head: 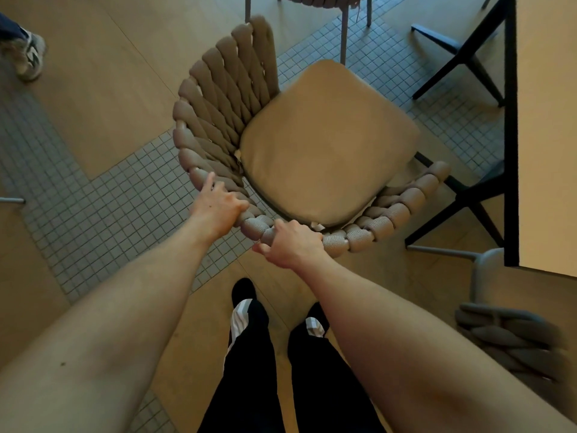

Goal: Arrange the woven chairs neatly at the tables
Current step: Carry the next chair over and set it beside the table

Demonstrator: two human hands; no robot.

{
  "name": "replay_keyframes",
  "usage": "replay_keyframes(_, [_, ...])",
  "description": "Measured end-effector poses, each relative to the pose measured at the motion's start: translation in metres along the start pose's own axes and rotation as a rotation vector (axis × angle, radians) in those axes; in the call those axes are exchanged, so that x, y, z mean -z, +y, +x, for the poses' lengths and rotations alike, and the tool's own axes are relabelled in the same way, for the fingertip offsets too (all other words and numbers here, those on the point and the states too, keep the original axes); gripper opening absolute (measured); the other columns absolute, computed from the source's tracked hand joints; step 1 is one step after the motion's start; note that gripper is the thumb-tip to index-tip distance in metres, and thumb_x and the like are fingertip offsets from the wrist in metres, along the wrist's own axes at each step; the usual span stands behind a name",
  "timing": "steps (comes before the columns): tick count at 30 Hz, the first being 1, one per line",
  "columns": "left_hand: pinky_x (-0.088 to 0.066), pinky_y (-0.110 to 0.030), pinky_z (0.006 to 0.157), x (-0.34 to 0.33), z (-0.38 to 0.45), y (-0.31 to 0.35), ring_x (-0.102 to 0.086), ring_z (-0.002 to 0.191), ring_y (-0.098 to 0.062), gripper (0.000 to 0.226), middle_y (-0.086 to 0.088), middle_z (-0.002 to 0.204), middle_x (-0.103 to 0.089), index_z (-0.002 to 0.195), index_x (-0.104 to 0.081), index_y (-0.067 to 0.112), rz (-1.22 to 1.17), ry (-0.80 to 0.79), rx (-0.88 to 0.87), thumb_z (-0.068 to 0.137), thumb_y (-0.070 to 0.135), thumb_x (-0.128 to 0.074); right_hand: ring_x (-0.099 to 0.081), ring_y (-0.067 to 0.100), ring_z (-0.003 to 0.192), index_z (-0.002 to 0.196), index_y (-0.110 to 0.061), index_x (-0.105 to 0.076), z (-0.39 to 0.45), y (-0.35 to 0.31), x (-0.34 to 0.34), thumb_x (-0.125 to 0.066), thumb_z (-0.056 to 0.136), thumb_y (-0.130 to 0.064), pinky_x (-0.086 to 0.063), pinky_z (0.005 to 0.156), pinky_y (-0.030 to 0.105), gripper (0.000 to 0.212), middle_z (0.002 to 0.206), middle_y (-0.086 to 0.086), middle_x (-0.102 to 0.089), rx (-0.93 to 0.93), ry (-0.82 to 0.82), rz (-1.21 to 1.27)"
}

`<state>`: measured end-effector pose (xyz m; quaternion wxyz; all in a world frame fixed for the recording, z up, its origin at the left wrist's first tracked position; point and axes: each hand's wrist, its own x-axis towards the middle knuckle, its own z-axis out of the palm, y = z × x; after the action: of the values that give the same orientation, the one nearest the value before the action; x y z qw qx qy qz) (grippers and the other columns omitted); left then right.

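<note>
Chairs in view: three woven ones. The first woven chair (281, 145) is whole and sits directly ahead of both hands. A second chair (512, 339) shows only its braided edge and a grey leg, off to the right of the right forearm and blurred. A third chair (324, 1) shows only a strip of weave and grey legs at the top edge, beyond the first.

Tables: one table (546, 120), its pale top and black frame running along the far right, well to the right of the right hand.

Hands: two, both on the first chair's braided rim. The left hand (218, 207) has its fingers curled over the rim at the back-left bend, forefinger stretched along the braid. The right hand (293, 242) grips the rim just beside it, fingers wrapped over the top and thumb beneath. The two hands are close but not touching.

Orientation: the chair's curved back lies nearest the hands and sweeps away on the left; its open front faces up and to the right, toward the table frame. The tan seat cushion (324, 145) sits as a diamond, one corner toward the hands, the opposite corner away. Whether the chair's legs are all on the floor cannot be judged from above.

Floor: wood planks crossed by bands of small grey tiles (93, 220). The person's two feet stand below the hands. One sneaker (29, 57) of another person appears far to the upper left.
</note>
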<state>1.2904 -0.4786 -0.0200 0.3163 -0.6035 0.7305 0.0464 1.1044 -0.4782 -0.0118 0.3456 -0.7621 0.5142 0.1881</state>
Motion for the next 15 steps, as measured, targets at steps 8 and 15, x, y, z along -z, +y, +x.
replay_keyframes(8, [-0.012,-0.066,0.114,0.013,-0.005,0.044,-0.052,0.125,-0.031,0.052,0.004,0.127,-0.063,0.128,-0.053,0.035,-0.129,-0.073,-0.007,0.081,0.049,-0.07,-0.065,0.031,0.109,0.118,-0.025,-0.05,-0.006,0.063,0.018,-0.062,0.087,-0.069,-0.043,0.081,0.04,0.055,0.119,0.004,-0.064,0.225,-0.061,-0.333])
replay_keyframes(15, [-0.025,-0.058,0.109,0.026,-0.009,0.078,-0.059,0.113,-0.028,0.046,0.002,0.116,-0.066,0.118,-0.054,0.032,-0.209,-0.071,-0.009,0.079,0.048,-0.072,-0.066,0.026,0.111,0.125,-0.031,-0.055,-0.008,0.12,0.057,-0.064,0.076,-0.081,-0.046,0.086,0.037,0.071,0.118,-0.001,-0.068,0.21,-0.142,-0.645])
